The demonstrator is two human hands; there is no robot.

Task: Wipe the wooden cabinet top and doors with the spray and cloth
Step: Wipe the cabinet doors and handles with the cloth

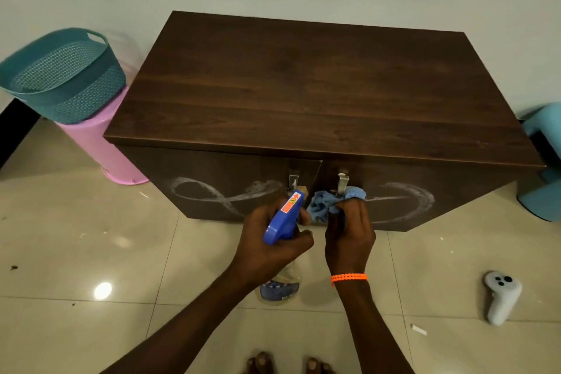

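Note:
A low dark wooden cabinet (309, 85) stands against the wall, its top bare. Both front doors carry white looping smears: one on the left door (218, 191) and one on the right door (403, 200). Two metal handles (343, 181) sit at the middle seam. My left hand (267, 246) grips a spray bottle (283, 218) with a blue trigger head, its nozzle pointing at the doors. My right hand (349, 237) holds a crumpled blue cloth (331, 202) right below the right handle, close to the door.
A teal basket (60, 76) rests on a pink upturned bin (100, 146) left of the cabinet. A light-blue stool (543, 161) stands at the right. A white controller (502, 296) lies on the tiled floor. My bare feet (288, 363) are at the bottom edge.

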